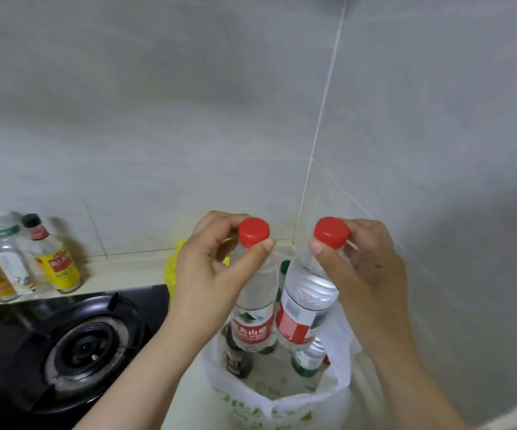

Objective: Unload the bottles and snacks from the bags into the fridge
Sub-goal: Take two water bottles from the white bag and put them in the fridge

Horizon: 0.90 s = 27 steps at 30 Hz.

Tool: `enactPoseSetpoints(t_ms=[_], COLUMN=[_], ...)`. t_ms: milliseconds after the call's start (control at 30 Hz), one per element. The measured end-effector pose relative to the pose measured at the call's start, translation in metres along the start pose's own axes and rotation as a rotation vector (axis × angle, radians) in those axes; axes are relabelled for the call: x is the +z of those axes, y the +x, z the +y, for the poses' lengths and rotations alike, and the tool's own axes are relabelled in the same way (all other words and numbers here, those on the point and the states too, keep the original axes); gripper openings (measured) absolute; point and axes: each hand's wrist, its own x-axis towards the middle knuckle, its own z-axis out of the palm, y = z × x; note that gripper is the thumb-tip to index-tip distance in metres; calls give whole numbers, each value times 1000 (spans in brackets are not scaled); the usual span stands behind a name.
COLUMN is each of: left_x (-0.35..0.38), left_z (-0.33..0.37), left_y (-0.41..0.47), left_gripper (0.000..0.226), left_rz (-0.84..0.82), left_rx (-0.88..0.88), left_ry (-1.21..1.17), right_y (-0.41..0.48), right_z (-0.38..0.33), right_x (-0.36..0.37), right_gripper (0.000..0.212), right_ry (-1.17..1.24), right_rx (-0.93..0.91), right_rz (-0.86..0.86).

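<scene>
My left hand (213, 268) pinches the neck of a clear water bottle (255, 305) with a red cap and red label, just under the cap. In the same way my right hand (362, 274) pinches the neck of a second red-capped water bottle (305, 302). Both bottles hang upright, side by side, above the open mouth of a white plastic bag (282, 405). Inside the bag stand a small dark bottle (237, 358) and a green-capped clear bottle (308, 358). The fridge is out of view.
A black gas stove (86, 346) fills the counter at lower left. Several condiment bottles (55, 259) stand along the wall ledge behind it. A yellow plastic bag (172, 271) sits behind my left hand. Grey tiled walls meet in a corner right behind the bags.
</scene>
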Motion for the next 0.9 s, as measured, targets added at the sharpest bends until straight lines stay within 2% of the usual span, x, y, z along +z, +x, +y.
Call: enactPoseSetpoints(t_ms=[100,333,467,600,900], left_x=[-10,-39,-60,-74,-96], left_z=[14,42,48,54,80], left_y=[11,24,26,21,-5], left_gripper=[20,19,23,19,22], left_rz=[34,61,90,183,445], left_rx=[9,75,115,145,153], left_ry=[-76,-156,-98,-38,171], right_y=[7,24,28,28,32], right_z=[-19,-58,-72,-80,-95], right_x=[12,42,60,75,108], right_gripper=[15,17,14,21,24], right_ry=[145,257,322,374,540], right_rx=[-37,-163,-216,-237,-304], right_rz=[-31,-34,-49,-79,-310])
